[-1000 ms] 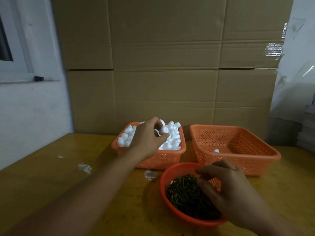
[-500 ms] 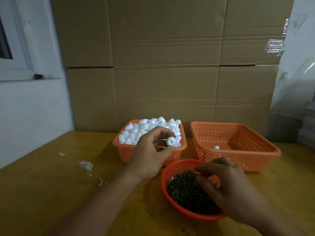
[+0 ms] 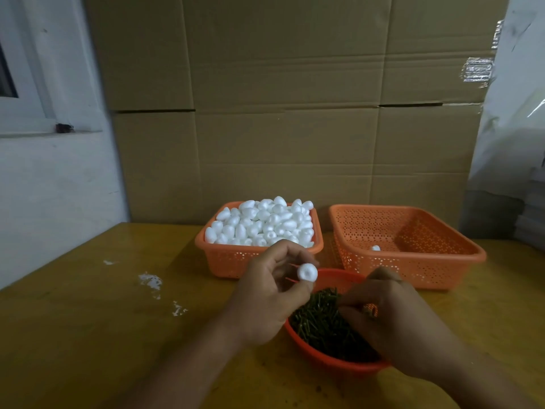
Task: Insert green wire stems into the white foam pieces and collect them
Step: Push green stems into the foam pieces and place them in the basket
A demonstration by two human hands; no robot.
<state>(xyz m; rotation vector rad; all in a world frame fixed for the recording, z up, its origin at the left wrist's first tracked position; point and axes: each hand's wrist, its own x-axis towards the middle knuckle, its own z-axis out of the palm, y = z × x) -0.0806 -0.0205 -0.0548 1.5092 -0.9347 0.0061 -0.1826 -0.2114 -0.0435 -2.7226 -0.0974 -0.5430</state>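
Cardboard boxes (image 3: 289,107) are standing stacked behind a yellow wooden table (image 3: 88,320), with a white wall (image 3: 53,187) rising on the left. Two orange baskets are sitting side by side at the table's back: the left basket (image 3: 236,261) is brimming with white foam pieces (image 3: 262,222), while the right basket (image 3: 413,261) is holding a single foam piece (image 3: 375,248) on its floor. Just in front of them, a round red bowl (image 3: 330,363) is holding a heap of green stems (image 3: 321,323).

The left hand (image 3: 265,296) is hovering above the bowl's near-left rim, pinching one foam ball (image 3: 307,273) between thumb and curled fingertips. The right hand (image 3: 392,320) is reaching into the bowl, its fingers bunching together down among the stems; whether they are gripping one is not clear. White foam crumbs (image 3: 150,281) are lying scattered on the table to the left.
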